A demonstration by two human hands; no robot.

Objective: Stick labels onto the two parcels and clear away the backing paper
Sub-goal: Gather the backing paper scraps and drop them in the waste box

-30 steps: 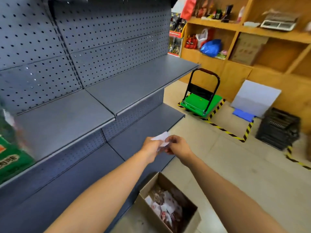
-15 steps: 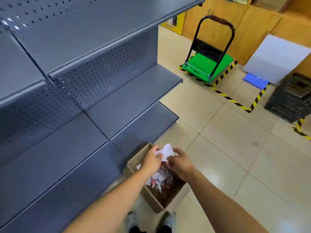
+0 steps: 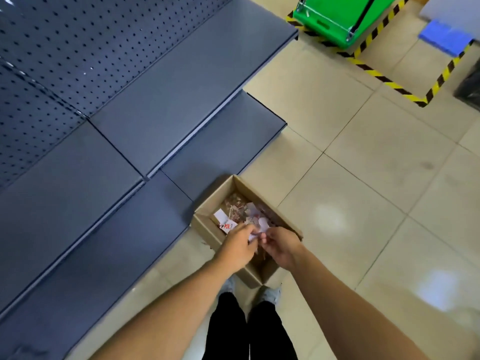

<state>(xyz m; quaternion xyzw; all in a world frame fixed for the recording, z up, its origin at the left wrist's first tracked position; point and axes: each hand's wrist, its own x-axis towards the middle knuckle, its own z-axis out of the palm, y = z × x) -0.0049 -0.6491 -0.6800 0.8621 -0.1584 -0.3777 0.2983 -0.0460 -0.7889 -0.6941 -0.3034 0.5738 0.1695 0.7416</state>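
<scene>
Both hands hover over an open cardboard box (image 3: 207,203) that stands on the floor against the bottom shelf. My left hand (image 3: 237,246) and my right hand (image 3: 281,246) pinch a small crumpled piece of white backing paper (image 3: 253,236) between them, just above the box's near half. Inside the box lie several scraps of white and reddish paper (image 3: 249,214). No parcels are in view.
Grey metal shelves (image 3: 145,105) with perforated back panels fill the left side. A green platform trolley (image 3: 337,16) sits at the top right inside yellow-black floor tape (image 3: 405,92). A blue sheet (image 3: 444,37) and a dark crate (image 3: 470,84) lie at the right. My shoes (image 3: 270,294) stand just behind the box.
The view has tilted down from the shelves to the floor. Both hands have lowered the white paper to the box, and the paper now looks crumpled and smaller between the fingers.
</scene>
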